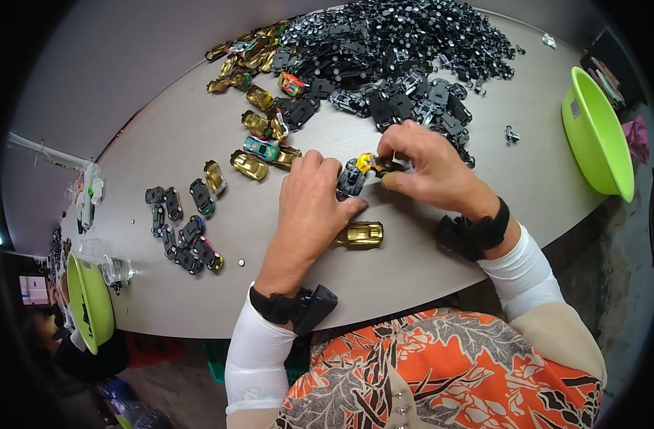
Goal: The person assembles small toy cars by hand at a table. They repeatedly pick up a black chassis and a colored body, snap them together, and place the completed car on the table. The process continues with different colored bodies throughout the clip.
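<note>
My left hand (309,200) has its fingers curled and its thumb closed against a black toy car chassis (350,181) with silvery parts. Between the thumb and fingers of my right hand (435,171) is a toy car body (367,164), yellow and red at one end and dark toward my fingertips. The two pieces are close together; whether they touch is hard to make out. A gold toy car body (361,234) lies on the table just below my left thumb. More gold car bodies (249,165) and a green one (261,148) lie beyond my left hand.
A large heap of black chassis (384,43) covers the table's far side. Several black-bottomed toy cars (187,243) lie at the left. Green basins stand at the right (591,136) and left (91,307) edges. A clear plastic cup (116,269) is near the left basin.
</note>
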A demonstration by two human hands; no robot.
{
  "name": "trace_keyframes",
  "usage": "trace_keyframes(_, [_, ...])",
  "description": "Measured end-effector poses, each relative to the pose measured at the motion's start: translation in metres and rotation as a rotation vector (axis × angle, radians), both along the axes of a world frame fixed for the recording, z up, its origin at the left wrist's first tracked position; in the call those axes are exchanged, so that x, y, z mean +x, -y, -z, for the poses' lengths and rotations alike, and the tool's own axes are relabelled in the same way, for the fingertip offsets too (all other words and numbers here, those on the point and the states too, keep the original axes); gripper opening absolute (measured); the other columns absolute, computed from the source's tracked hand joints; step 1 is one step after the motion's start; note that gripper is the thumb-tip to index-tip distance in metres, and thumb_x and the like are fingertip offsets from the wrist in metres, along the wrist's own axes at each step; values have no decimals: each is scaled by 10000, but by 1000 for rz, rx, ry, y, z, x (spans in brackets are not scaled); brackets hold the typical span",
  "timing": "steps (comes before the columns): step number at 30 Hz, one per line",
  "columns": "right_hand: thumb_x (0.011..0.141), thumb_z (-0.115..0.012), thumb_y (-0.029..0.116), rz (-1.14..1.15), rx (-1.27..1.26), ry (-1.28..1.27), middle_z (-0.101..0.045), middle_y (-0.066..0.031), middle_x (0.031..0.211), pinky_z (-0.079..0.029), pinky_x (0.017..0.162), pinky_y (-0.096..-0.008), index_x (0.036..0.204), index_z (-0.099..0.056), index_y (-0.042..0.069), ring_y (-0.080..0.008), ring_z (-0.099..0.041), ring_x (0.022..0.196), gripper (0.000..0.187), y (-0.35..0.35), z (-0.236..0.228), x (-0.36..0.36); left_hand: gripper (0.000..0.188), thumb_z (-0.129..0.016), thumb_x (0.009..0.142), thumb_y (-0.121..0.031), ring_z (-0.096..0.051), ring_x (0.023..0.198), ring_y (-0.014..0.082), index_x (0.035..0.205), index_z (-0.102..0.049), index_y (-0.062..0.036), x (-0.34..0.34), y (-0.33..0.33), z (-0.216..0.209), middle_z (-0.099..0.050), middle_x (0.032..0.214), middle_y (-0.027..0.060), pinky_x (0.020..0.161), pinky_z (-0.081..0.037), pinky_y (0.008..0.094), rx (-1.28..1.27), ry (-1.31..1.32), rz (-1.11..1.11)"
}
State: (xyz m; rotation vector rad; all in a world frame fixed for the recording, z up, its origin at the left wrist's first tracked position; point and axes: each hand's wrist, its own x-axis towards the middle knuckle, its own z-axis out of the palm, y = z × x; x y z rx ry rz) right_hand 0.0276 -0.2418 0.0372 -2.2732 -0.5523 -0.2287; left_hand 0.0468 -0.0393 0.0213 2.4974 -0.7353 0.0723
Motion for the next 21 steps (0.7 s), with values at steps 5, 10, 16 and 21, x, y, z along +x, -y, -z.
trace_keyframes(5, [693,-663,33,14,400,-234,-527,-18,773,-409,592,-250,909,-564,24,-108,-474,649,238,-9,-4,-2,298,-711,622,-99,-570,767,314,862,-579,22,2,-2,-1,-574,866,145,674,-464,389,-104,-78,-14])
trace_keyframes(10, [749,-668,46,-108,624,-414,-518,33,801,-384,567,-194,1003,-559,15,-24,-443,666,277,-11,6,-3,290,-666,708,-11,-609,782,118,981,-575,23,-2,-6,0,-606,922,78,648,-520,250,-602,-408,69])
trace_keyframes(16, [765,-661,37,-138,842,-620,-566,-30,912,-441,487,-189,1096,-508,0,-52,-539,708,366,-16,1,-6,309,-664,771,22,-606,862,122,1062,-563,29,0,-7,2,-605,1002,76,731,-559,259,-1157,-846,75])
trace_keyframes(21, [796,-659,44,-170,964,-592,-559,-60,943,-494,500,-207,1134,-468,-4,-82,-577,732,391,-15,-2,-7,374,-671,770,-5,-631,875,168,1127,-562,20,0,-10,3,-625,1059,114,738,-568,307,-1253,-889,118])
